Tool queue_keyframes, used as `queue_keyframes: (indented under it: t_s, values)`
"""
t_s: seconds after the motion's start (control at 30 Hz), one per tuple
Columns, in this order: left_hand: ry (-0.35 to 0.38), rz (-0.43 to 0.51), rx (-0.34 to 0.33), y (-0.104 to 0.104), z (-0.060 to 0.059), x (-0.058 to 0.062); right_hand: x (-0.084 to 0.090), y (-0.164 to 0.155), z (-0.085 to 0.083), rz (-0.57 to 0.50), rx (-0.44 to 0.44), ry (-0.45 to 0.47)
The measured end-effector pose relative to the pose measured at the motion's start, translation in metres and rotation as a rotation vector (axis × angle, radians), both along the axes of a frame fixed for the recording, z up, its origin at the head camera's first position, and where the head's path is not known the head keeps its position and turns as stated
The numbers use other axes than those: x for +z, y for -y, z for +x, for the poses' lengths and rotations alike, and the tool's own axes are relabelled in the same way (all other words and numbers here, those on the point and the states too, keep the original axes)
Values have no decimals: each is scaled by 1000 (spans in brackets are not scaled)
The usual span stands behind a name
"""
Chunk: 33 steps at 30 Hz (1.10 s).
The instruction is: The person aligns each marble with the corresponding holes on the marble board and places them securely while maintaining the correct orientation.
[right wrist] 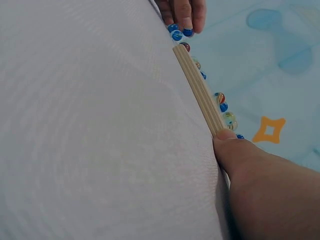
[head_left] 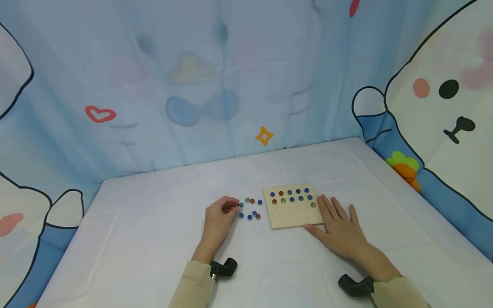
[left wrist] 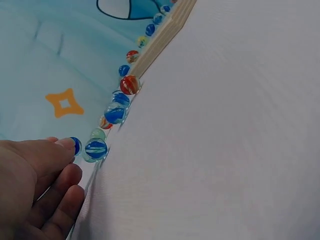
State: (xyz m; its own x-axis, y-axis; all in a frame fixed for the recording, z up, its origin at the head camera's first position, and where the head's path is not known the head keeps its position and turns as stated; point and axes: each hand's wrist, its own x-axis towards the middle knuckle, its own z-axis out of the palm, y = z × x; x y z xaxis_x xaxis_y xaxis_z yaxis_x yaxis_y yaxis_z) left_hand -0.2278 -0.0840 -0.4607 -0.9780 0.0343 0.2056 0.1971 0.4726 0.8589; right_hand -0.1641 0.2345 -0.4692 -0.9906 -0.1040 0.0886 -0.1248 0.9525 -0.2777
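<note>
A pale wooden peg board (head_left: 294, 214) lies on the white table, with blue, red and green marbles (head_left: 291, 195) seated in its far rows. Several loose marbles (head_left: 252, 209) lie just left of the board. My left hand (head_left: 236, 206) reaches into this cluster with curled fingers, and its fingertips (left wrist: 65, 145) pinch a blue marble (left wrist: 76, 146) at the near-left edge. My right hand (head_left: 334, 222) lies flat and open on the board's right front corner. Its thumb (right wrist: 232, 147) presses the board's edge (right wrist: 200, 92).
A white cloth covers the table (head_left: 154, 239). A blue cartoon curtain (head_left: 192, 85) closes off the back and both sides. More loose marbles (left wrist: 115, 113) line up along the board's side (left wrist: 160, 42). Black wrist camera mounts (head_left: 225, 267) sit at both sleeves.
</note>
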Motion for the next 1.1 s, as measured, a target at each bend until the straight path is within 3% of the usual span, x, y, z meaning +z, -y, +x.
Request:
queue_keyframes:
  t_s: [0.2, 0.6, 1.1]
  values:
    - [3, 14, -6, -4, 1, 5, -2, -2, 1, -4, -1, -5]
    - [20, 52, -81, -24, 4, 27, -2, -2, 2, -22, -1, -3]
    - [47, 118, -167, -50, 4, 32, 2, 1, 4, -3, -9, -14]
